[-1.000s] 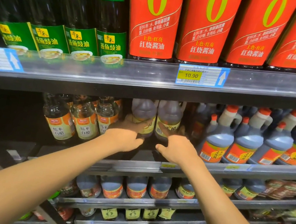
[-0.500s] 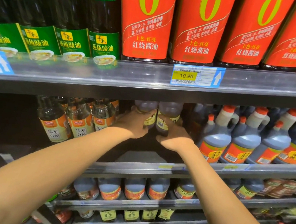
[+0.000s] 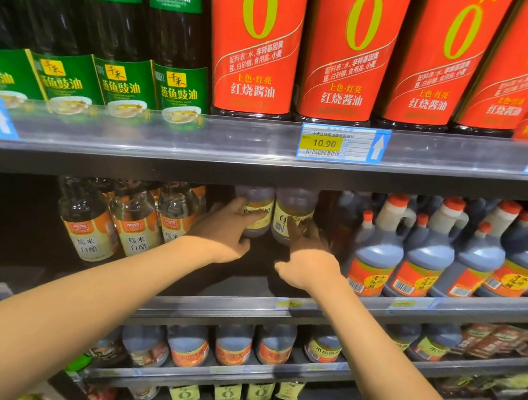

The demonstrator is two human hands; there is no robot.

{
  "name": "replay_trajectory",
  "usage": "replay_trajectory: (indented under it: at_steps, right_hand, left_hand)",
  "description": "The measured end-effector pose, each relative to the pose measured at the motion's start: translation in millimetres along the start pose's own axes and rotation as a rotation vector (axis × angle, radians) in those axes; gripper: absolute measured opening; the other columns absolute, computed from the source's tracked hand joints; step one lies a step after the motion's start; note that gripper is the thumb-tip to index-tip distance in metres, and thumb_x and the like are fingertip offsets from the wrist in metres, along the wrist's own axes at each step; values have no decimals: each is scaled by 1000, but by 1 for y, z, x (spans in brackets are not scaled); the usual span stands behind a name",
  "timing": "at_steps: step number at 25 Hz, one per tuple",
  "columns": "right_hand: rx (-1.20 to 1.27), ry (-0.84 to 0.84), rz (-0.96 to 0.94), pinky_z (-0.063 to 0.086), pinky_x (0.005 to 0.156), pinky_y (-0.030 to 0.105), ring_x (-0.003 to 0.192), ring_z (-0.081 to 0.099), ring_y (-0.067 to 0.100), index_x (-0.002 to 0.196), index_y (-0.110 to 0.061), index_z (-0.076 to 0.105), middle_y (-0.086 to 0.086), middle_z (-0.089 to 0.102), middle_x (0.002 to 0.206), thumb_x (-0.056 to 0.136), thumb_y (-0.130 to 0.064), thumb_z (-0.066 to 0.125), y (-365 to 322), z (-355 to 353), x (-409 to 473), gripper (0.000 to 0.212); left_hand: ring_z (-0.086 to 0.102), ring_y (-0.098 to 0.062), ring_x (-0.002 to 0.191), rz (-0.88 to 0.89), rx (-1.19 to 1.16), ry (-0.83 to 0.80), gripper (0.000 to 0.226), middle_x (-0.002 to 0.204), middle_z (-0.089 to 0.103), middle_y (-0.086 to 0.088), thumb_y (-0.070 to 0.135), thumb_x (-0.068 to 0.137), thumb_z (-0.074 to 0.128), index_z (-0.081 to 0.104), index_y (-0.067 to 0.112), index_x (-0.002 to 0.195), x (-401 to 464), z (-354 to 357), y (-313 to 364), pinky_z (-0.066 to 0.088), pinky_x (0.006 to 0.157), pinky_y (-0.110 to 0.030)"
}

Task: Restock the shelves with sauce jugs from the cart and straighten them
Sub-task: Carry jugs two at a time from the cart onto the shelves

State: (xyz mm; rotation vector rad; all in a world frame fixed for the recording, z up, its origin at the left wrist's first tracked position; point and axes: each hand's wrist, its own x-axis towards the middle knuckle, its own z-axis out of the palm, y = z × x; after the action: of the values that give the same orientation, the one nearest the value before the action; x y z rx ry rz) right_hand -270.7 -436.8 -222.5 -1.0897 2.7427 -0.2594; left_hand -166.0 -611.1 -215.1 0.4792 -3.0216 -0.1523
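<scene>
Reaching deep under the price tag (image 3: pixel 343 143), left hand (image 3: pixel 227 228) and right hand (image 3: pixel 307 258) pressing straightish fingers against two pale sauce jugs (image 3: pixel 293 213) at the shelf (image 3: pixel 242 286) back, risking toppling them rearward or nudging neighbouring bottles (image 3: pixel 134 224).

Bare shelf floor (image 3: pixel 242 286) between vinegar bottles (image 3: pixel 133 231) and dark jugs (image 3: pixel 375 252) gives passage.

Both hands, left hand (image 3: pixel 227 228) and right hand (image 3: pixel 307 257), are pushing two clear yellow-labelled plastic jugs (image 3: pixel 291 213) deeper (fingers straighter now) under the shelf.
</scene>
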Motion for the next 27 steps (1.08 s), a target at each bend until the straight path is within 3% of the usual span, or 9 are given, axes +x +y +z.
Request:
replay_trajectory:
  at_steps: [6, 11, 15, 17, 19, 20, 23, 27]
  right_hand:
    - [1, -14, 30, 32, 120, 53, 154, 11, 42, 161, -33, -2, 5, -9, 170, 89, -47, 66, 5, -5, 18, 100]
    - [13, -22, 33, 32, 118, 56, 154, 9, 43, 161, -33, 1, 4, -9, 170, 89, -45, 66, 4, -5, 24, 98]
    - [22, 21, -1, 29, 118, 54, 154, 10, 40, 161, -31, 5, 6, 2, 170, 94, -57, 54, -1, -3, 0, 87]
    - [5, 105, -71, 37, 113, 55, 151, 21, 41, 160, -30, 13, 10, 20, 167, 95, -64, 46, -6, -1, -26, 81]
    - [-55, 210, -155, 43, 109, 54, 147, 31, 43, 158, -25, 26, 12, 35, 161, 96, -67, 39, -8, -3, -55, 76]
    - [-66, 239, -199, 41, 111, 53, 147, 31, 42, 156, -22, 30, 12, 35, 160, 97, -67, 36, -8, -4, -69, 75]
    - [-33, 225, -359, 31, 119, 51, 150, 25, 38, 156, -18, 34, 10, 32, 163, 98, -66, 28, -17, -1, -110, 75]
    - [25, 116, -590, 23, 124, 51, 156, 14, 34, 159, -22, 29, 4, 21, 168, 91, -71, 9, -48, 18, -165, 86]
  left_hand:
    - [25, -41, 149, -27, 19, -73, 76, 167, 5, 10, 41, 88, 54, 14, 50, 152, 12, 3, -7, 31, 118, -57]
    - [28, -39, 149, -31, 31, -114, 74, 169, -1, 7, 39, 94, 58, 17, 42, 155, -6, -10, 1, 43, 113, -50]
    - [32, -33, 147, -84, -9, -84, 65, 166, 14, -1, 43, 96, 55, 25, 35, 153, -45, -36, 9, 44, 111, -46]
    - [45, -28, 137, -127, -41, -32, 62, 156, 35, -6, 45, 96, 53, 31, 31, 153, -72, -47, 13, 49, 102, -40]
    - [59, -25, 118, -160, -41, 21, 60, 128, 57, -7, 48, 97, 51, 38, 26, 151, -110, -54, 16, 52, 85, -34]
    - [61, -24, 114, -176, -23, 49, 59, 123, 59, -5, 50, 96, 49, 42, 25, 148, -131, -55, 17, 52, 83, -34]
    - [59, -24, 115, -298, 89, 101, 61, 134, 55, -1, 59, 90, 42, 48, 26, 142, -200, -51, 19, 54, 90, -41]
    - [62, -38, 110, -561, 162, 165, 65, 131, 59, -9, 63, 84, 41, 59, 24, 133, -308, -47, 38, 56, 87, -48]
